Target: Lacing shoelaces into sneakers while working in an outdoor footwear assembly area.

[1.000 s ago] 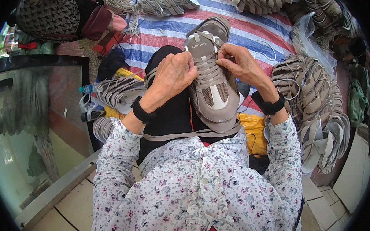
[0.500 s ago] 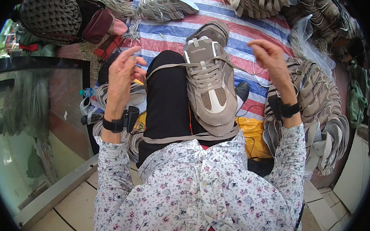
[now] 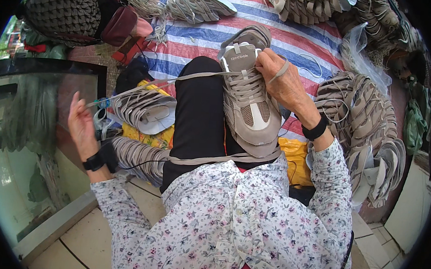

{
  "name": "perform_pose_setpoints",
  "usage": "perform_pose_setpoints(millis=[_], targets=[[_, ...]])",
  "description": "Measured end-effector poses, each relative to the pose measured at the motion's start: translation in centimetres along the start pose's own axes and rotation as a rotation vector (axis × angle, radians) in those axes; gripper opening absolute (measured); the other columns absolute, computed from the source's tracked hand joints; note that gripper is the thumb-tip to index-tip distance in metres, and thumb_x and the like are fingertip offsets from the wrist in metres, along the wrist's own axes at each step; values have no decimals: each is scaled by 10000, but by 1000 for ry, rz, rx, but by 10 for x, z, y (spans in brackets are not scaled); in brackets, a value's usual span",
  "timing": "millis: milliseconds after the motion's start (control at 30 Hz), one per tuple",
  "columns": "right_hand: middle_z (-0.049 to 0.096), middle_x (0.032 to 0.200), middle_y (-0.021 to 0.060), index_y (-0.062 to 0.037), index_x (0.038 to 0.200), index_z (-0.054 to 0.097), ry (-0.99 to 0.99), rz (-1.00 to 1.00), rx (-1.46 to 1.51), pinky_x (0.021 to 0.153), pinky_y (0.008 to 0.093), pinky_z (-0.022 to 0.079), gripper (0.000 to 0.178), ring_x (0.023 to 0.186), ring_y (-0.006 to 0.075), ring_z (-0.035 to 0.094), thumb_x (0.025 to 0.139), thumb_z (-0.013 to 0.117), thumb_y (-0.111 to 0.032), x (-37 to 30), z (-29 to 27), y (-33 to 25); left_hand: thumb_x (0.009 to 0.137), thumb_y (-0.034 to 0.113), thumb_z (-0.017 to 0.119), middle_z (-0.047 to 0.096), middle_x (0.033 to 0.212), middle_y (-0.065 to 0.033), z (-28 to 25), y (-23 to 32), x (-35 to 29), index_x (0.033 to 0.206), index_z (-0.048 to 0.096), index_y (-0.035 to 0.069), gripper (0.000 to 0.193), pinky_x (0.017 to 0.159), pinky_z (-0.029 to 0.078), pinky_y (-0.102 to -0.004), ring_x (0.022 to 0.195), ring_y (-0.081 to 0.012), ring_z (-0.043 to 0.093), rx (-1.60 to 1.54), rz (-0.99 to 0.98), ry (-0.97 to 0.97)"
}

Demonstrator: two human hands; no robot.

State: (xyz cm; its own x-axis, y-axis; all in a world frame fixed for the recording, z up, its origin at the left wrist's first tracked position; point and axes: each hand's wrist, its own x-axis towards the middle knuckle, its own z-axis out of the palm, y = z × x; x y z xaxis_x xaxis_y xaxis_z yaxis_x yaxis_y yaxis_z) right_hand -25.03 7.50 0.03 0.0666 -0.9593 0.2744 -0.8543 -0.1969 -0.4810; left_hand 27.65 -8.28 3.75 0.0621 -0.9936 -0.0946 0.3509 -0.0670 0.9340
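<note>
A taupe sneaker upper [image 3: 237, 94] with mesh panels and a white toe stripe lies across my right thigh, its toe toward me. A flat taupe shoelace [image 3: 189, 75] runs from its eyelets far out to the left. My left hand [image 3: 82, 126] is closed on that lace's end, stretched out beyond the left leg. At the upper's right eyelet edge is my right hand [image 3: 285, 84], fingers pinched together, with a piece of lace looped over them. What sits under the right fingertips is partly hidden.
Taupe laces [image 3: 209, 160] lie across my lap. Stacked shoe uppers [image 3: 369, 124] stand to the right, more uppers [image 3: 145, 108] to the left. A striped sheet [image 3: 196, 39] covers the ground ahead. A glass-paned frame [image 3: 37, 148] leans at the left; a yellow bag [image 3: 295, 161] lies by my right leg.
My left hand has swung outward and down to the left, drawing the shoelace out long. My right hand has come in from the right onto the sneaker upper's eyelet edge.
</note>
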Motion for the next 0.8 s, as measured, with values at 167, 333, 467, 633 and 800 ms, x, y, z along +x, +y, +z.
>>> perform_pose_setpoints(millis=[167,333,467,633,800], targets=[[548,898,137,-40,957,463,6,23,17,646,471,476,148,809,391,601,872,584,-39,4,3,0,880,-108,540,555,931,-33,-142,73,-8,1446,398,-46,587,605,393,-158,686,-43,461,82,71,147],[573,888,135,-33,938,499,16,65,56,662,455,480,113,816,390,601,884,596,-55,2,3,12,899,-92,562,609,976,-57,-125,66,-11,1430,429,-39,550,603,414,-167,695,-57,483,57,75,215],[609,832,123,-20,927,582,-52,56,340,653,384,483,105,754,305,601,887,639,-100,0,3,36,928,-71,556,621,960,-61,-129,73,-4,1408,459,-46,490,616,434,-171,704,-63,504,29,74,202],[610,782,17,-29,1030,651,-170,476,763,553,251,428,178,663,113,557,906,681,-153,-7,-21,44,957,-22,560,649,1011,-99,-142,71,-8,1411,444,-50,470,643,473,-165,753,-68,562,4,116,164],[617,860,-31,-19,1212,611,277,650,1326,511,168,338,313,608,25,464,927,674,-133,-53,-83,107,974,26,571,664,1065,-130,-85,90,-18,1412,413,-78,478,666,503,-161,800,-77,610,34,136,154]])
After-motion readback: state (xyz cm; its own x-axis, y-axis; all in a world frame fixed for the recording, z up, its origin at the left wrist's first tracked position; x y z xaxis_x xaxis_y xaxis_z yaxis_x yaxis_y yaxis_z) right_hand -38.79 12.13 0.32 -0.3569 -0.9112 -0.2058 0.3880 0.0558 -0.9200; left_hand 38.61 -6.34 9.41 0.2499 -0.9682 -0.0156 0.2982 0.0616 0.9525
